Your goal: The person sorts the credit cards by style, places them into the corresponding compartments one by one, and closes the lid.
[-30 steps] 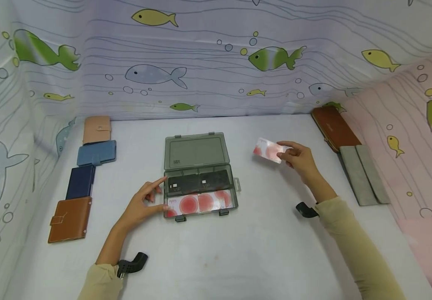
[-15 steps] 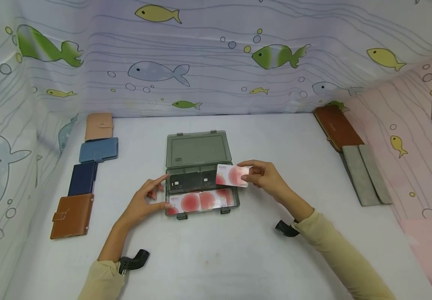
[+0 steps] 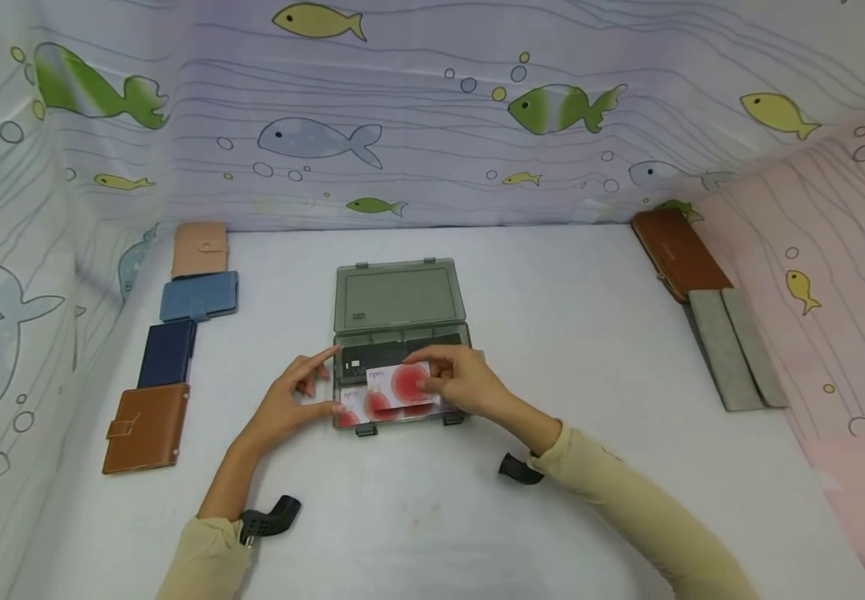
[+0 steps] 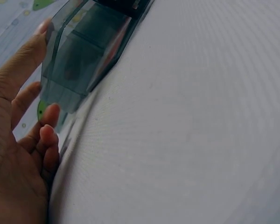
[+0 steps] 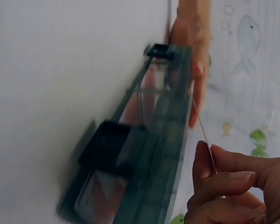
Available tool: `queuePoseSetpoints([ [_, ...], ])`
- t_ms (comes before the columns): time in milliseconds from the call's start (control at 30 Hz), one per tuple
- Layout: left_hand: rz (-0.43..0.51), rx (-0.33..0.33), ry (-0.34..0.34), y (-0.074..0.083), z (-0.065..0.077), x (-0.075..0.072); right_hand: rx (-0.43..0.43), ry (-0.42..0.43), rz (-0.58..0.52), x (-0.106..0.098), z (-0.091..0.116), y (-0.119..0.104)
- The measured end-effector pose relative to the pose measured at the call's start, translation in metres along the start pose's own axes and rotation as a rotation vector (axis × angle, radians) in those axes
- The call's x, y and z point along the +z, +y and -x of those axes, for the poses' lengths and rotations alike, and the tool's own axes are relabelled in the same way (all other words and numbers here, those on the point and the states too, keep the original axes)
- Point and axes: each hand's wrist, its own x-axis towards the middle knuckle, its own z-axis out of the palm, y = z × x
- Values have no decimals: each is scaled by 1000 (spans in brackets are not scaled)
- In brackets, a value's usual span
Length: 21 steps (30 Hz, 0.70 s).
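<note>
My right hand (image 3: 473, 385) pinches a white card (image 3: 386, 390) with red circles between thumb and fingers, over the front part of an open grey-green plastic box (image 3: 401, 296). Seen edge-on in the right wrist view, the card (image 5: 203, 122) is a thin line standing just above the box's rim. Black VIP cards (image 3: 376, 357) lie in the back row, and red-and-white cards (image 3: 352, 407) in the front row, partly covered by the held card. My left hand (image 3: 282, 408) touches the left side of the box with extended thumb and forefinger; its other fingers bend loosely.
Down the left side of the white table lie a tan wallet (image 3: 200, 248), a light blue one (image 3: 200, 296), a navy one (image 3: 167, 354) and a brown one (image 3: 146, 427). At right are a brown zip purse (image 3: 680, 254) and a grey folded wallet (image 3: 736, 350). Fish-printed curtains surround the table.
My right hand has carried the red-and-white card left and toward me, from the table's right side to over the box's front row. The left hand stays against the box.
</note>
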Motion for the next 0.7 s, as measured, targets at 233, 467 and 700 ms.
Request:
queuePoseSetpoints([
  [233,4,11,1,0,0,-1,-32,37,193,31,-9,-6],
  [467,8,17,1,-1,0,-2,-20,74,312,49,-12,-3],
  [700,9,2,0,-2,1,-3,-48,73,455,51,-12,-4],
])
